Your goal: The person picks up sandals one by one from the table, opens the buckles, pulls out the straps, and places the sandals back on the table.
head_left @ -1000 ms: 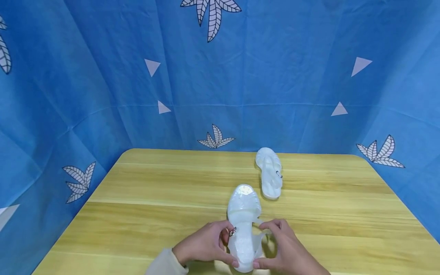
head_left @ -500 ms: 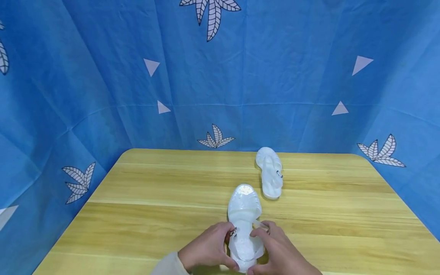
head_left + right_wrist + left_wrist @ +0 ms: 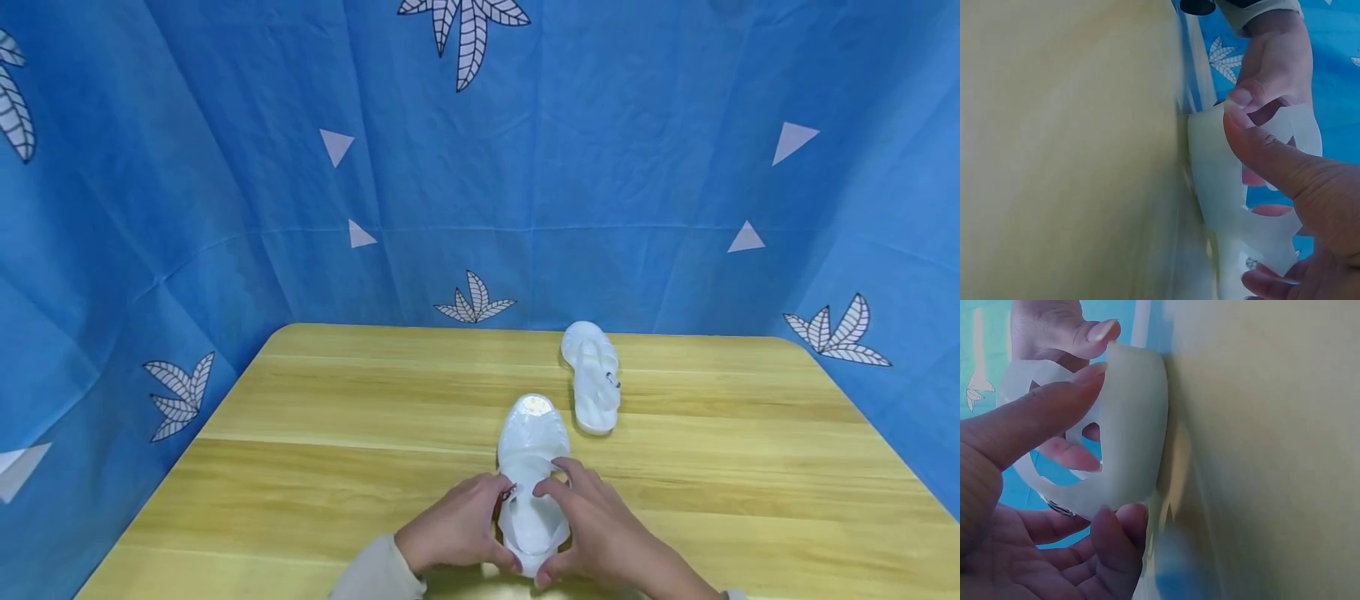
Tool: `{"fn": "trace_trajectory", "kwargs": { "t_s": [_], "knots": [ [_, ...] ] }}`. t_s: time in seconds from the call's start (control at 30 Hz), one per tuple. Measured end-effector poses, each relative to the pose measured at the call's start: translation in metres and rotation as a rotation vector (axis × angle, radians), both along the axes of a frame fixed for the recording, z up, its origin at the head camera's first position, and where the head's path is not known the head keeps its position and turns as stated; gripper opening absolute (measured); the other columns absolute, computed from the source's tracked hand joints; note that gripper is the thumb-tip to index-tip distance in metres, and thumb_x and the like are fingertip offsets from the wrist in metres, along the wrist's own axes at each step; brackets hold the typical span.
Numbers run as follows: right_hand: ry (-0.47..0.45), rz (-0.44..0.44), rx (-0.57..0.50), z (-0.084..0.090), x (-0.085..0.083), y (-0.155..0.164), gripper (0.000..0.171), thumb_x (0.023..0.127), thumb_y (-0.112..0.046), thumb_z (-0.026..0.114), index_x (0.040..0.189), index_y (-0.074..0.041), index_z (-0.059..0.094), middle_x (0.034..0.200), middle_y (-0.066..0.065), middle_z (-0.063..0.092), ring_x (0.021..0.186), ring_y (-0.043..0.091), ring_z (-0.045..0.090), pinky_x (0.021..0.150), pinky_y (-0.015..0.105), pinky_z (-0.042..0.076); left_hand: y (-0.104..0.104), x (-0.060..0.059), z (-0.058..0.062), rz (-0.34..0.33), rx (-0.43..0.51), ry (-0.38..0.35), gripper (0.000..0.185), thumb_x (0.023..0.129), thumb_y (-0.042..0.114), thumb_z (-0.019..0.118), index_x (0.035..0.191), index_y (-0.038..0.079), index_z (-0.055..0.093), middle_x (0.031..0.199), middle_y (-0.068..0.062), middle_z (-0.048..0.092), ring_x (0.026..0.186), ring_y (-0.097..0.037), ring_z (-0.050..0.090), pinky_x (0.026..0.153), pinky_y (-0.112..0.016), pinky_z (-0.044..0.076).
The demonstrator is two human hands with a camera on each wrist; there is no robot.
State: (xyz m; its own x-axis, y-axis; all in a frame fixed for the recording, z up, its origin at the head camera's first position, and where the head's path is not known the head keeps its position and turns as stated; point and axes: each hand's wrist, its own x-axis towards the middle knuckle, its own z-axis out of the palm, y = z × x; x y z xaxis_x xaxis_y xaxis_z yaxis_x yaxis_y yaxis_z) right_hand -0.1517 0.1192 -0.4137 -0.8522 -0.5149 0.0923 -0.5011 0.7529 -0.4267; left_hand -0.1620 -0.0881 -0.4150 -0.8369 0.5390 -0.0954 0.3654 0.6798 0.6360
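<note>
A white translucent sandal (image 3: pixel 533 425) lies sole down near the front of the table, toe pointing away. My left hand (image 3: pixel 467 523) grips its left side, thumb at the heel end and fingers by the small metal buckle (image 3: pixel 1060 506). On the other side my right hand (image 3: pixel 596 529) holds the sandal, its thumb at the heel and curled fingers by the ankle strap (image 3: pixel 1272 240). In the left wrist view the heel (image 3: pixel 1135 412) stands between thumb and fingers. The right fingertips are partly hidden behind the strap.
A matching white sandal (image 3: pixel 594 383) lies farther back, to the right. The wooden table (image 3: pixel 337 400) has rounded far corners. Blue patterned cloth (image 3: pixel 615 167) hangs behind it and along both sides.
My right hand has moved inward to the left, and the strap that stuck out at the right now lies over the heel part. The sandal has shifted slightly away from me.
</note>
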Motion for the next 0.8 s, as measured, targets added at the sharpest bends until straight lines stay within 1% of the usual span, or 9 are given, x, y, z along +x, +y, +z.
{"fn": "trace_trajectory", "kwargs": {
  "t_s": [0.13,0.27,0.37,0.47,0.6,0.67,0.73,0.8],
  "knots": [
    [-0.012,-0.02,-0.011,-0.001,-0.009,0.0,0.08,0.044,-0.058,0.083,0.108,-0.016,0.06,0.134,0.019,0.044,0.111,0.037,0.049,0.087,0.056,0.041,-0.001,-0.007,-0.001,0.012,0.03,-0.011,0.064,0.056,0.031,0.089,0.108,0.014,0.055,0.089,0.011,0.052,0.08,-0.002,0.049,0.072,-0.02,0.044],
    [-0.016,-0.055,-0.019,-0.002,-0.018,0.0,0.08,0.043,-0.056,0.084,0.109,-0.016,0.06,0.138,0.021,0.041,0.122,0.04,0.043,0.087,0.06,0.04,-0.003,-0.016,-0.001,0.02,0.032,-0.008,0.064,0.057,0.03,0.089,0.108,0.011,0.056,0.089,0.009,0.053,0.08,-0.003,0.05,0.07,-0.02,0.044],
    [-0.02,-0.092,-0.015,-0.003,-0.026,-0.001,0.081,0.042,-0.055,0.085,0.11,-0.017,0.06,0.141,0.021,0.04,0.126,0.04,0.04,0.088,0.059,0.04,-0.003,-0.024,0.0,0.02,0.033,-0.004,0.064,0.058,0.029,0.089,0.109,0.009,0.056,0.088,0.008,0.055,0.079,-0.005,0.051,0.07,-0.021,0.044],
    [-0.011,-0.118,-0.015,-0.003,-0.034,-0.002,0.082,0.042,-0.054,0.086,0.111,-0.018,0.06,0.142,0.021,0.039,0.128,0.038,0.039,0.087,0.058,0.04,-0.004,-0.032,0.001,0.021,0.054,-0.009,0.063,0.058,0.026,0.089,0.109,0.008,0.056,0.09,0.007,0.057,0.08,-0.005,0.053,0.072,-0.022,0.045],
    [0.024,-0.123,-0.019,-0.003,-0.045,-0.006,0.081,0.042,-0.051,0.088,0.11,-0.017,0.061,0.141,0.021,0.041,0.128,0.037,0.04,0.089,0.06,0.039,-0.006,-0.043,0.001,0.038,0.069,-0.035,0.062,0.059,0.023,0.089,0.11,0.008,0.056,0.091,0.006,0.06,0.081,-0.006,0.056,0.074,-0.023,0.047],
    [0.039,-0.119,-0.018,-0.003,-0.049,-0.008,0.081,0.041,-0.05,0.089,0.109,-0.016,0.061,0.14,0.021,0.042,0.128,0.037,0.042,0.092,0.06,0.039,-0.007,-0.048,0.0,0.045,0.07,-0.055,0.061,0.059,0.022,0.089,0.109,0.008,0.056,0.091,0.005,0.06,0.081,-0.008,0.056,0.074,-0.024,0.047],
    [0.04,-0.112,-0.026,-0.003,-0.053,-0.01,0.08,0.042,-0.048,0.09,0.109,-0.014,0.061,0.14,0.022,0.043,0.127,0.038,0.042,0.094,0.059,0.039,-0.008,-0.053,0.0,0.054,0.071,-0.075,0.061,0.059,0.021,0.089,0.11,0.009,0.056,0.092,0.006,0.06,0.082,-0.008,0.057,0.075,-0.025,0.047],
    [0.018,-0.104,-0.052,-0.004,-0.058,-0.012,0.079,0.043,-0.045,0.091,0.109,-0.012,0.061,0.139,0.023,0.043,0.128,0.039,0.041,0.097,0.056,0.039,-0.009,-0.057,0.0,0.057,0.078,-0.092,0.062,0.06,0.019,0.088,0.111,0.009,0.056,0.094,0.005,0.061,0.083,-0.008,0.057,0.077,-0.026,0.047]
  ]
}}
